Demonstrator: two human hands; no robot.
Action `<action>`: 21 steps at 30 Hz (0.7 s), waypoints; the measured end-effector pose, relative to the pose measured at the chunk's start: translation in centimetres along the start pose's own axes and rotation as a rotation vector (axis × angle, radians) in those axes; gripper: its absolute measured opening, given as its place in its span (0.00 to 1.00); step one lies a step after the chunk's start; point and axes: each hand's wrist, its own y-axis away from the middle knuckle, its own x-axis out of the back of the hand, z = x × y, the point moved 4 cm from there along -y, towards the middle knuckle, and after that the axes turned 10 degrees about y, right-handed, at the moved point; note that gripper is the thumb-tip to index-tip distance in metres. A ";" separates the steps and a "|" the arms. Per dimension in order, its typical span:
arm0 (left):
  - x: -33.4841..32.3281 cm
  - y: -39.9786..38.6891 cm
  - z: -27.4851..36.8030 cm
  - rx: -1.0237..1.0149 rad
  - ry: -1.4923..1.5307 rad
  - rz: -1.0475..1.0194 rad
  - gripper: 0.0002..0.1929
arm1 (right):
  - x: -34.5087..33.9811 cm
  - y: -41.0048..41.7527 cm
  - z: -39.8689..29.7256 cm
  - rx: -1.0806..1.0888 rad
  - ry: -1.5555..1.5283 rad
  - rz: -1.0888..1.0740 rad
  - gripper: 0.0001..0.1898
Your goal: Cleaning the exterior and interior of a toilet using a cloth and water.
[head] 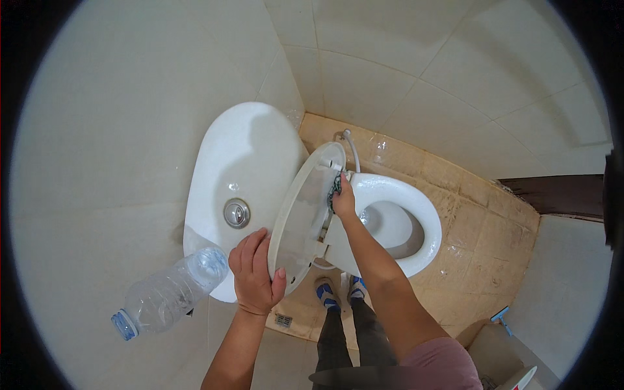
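My left hand (pixel 257 273) grips the outer edge of the raised white toilet seat and lid (pixel 287 204), thumb on one side and fingers on the other. A dark mottled scrubbing pad (pixel 334 190) is in my right hand (pixel 344 197), pressed near the hinge end of the lid. Below that hand lies the white toilet bowl (pixel 424 204), uncovered. Behind the lid is the white cistern top (pixel 263 146) with a round metal flush button (pixel 237 213). A clear plastic bottle (pixel 165 290) with a blue cap stands on the cistern's near end.
A hose with a valve (pixel 352 146) runs beside the bowl at the wall. The tan tiled floor (pixel 468 243) looks wet in spots. A floor drain (pixel 283 320) lies near my feet. At the lower right are a blue-handled tool (pixel 502 319) and a partly seen white container (pixel 524 379).
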 end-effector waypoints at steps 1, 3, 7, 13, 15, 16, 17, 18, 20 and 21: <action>0.0 0.0 0.1 -0.007 -0.006 0.002 0.25 | -0.3 0.8 -0.2 0.009 0.101 0.029 0.30; 0.0 0.0 0.1 -0.002 -0.004 -0.022 0.25 | -0.7 3.6 -0.3 0.021 0.153 -0.016 0.30; 0.1 -0.2 0.1 0.002 -0.002 -0.003 0.25 | 0.2 8.9 0.5 -0.040 0.187 -0.412 0.30; 0.0 0.1 -0.1 -0.004 -0.004 0.013 0.25 | 3.9 3.9 1.0 0.182 0.292 0.134 0.29; 0.0 0.1 -0.2 -0.006 -0.014 0.014 0.25 | 2.7 3.5 1.6 0.128 0.370 0.036 0.29; 0.0 0.1 -0.2 -0.007 -0.012 0.009 0.25 | 2.3 4.3 1.9 0.088 0.436 0.005 0.30; 0.0 0.0 -0.1 -0.017 -0.011 0.015 0.25 | 2.0 5.5 2.0 0.115 0.443 -0.005 0.30; 0.0 0.0 -0.1 -0.027 -0.010 0.021 0.25 | 1.7 7.7 2.1 0.133 0.431 -0.081 0.32; 0.1 0.1 -0.1 -0.024 -0.007 0.016 0.25 | 1.9 12.8 2.4 0.199 0.401 -0.264 0.34; 0.0 0.1 -0.1 -0.023 -0.002 0.016 0.25 | 1.8 15.1 2.7 0.217 0.400 -0.448 0.33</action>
